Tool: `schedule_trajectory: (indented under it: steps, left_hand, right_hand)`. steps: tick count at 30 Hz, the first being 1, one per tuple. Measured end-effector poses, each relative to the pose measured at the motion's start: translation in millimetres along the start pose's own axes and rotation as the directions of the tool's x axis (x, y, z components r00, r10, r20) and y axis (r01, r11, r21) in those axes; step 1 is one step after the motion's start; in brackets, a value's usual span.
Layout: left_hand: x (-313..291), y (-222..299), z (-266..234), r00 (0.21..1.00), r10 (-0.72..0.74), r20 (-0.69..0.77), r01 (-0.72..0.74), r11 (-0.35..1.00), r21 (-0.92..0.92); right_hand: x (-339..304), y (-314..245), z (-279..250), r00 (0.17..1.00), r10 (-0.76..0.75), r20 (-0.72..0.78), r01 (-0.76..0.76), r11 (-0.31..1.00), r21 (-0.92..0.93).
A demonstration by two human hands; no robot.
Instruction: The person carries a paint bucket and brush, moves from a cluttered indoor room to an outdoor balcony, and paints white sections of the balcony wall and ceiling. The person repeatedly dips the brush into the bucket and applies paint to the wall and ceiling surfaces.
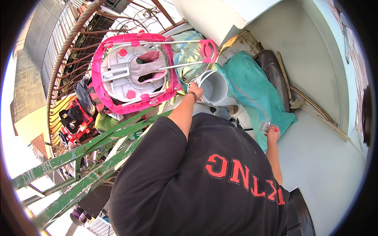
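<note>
My left hand (195, 91) is closed on the near left side of a white bucket (213, 87), at its rim or handle; which of the two is hidden by the fingers. The bucket's inside looks pale, and its thin handle stands up at the left. Lower and to the right, my right hand (272, 133) grips a paintbrush (264, 126) with a red handle and pale bristles. The brush points left, in front of a green woven sack (252, 84). Whether the brush touches the sack I cannot tell.
A pink and white baby walker (134, 74) lies on its side at the left, by a rusty railing (59, 69). A green metal ladder (90, 157) runs along my left. Wooden poles (315, 104) and a dark roll (272, 72) lean by the pale wall (330, 173).
</note>
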State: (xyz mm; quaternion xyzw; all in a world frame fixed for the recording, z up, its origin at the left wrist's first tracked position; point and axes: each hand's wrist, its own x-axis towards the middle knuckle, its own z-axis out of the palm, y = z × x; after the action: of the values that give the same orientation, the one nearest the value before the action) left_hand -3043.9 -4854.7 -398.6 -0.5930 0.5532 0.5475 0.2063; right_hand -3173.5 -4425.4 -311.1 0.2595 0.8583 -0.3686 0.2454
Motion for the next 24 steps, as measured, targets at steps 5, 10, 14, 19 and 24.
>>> schedule_trajectory:
  steps: [5,10,14,19,24]
  left_hand:
    - [5,-18,-33,0.995,-0.081,-0.051,0.070,0.982,-0.176]
    - [8,-33,-64,0.987,-0.118,-0.109,0.090,0.969,-0.230]
    - [9,-39,-76,0.984,-0.138,-0.109,0.103,0.954,-0.281]
    - [21,-47,-78,0.985,-0.126,-0.122,0.073,0.926,-0.371]
    - [15,-41,-72,0.987,-0.103,-0.120,0.046,0.915,-0.400]
  right_hand:
    - [-19,-24,16,0.999,-0.047,0.001,0.047,0.999,0.000]
    - [-13,-28,34,0.995,-0.097,0.031,0.099,0.994,-0.053]
    - [-24,-50,40,0.990,-0.132,0.045,0.134,0.990,-0.036]
    - [-14,-56,39,0.981,-0.184,0.060,0.188,0.979,-0.074]
    - [-14,-70,36,0.979,-0.194,0.054,0.199,0.974,-0.109]
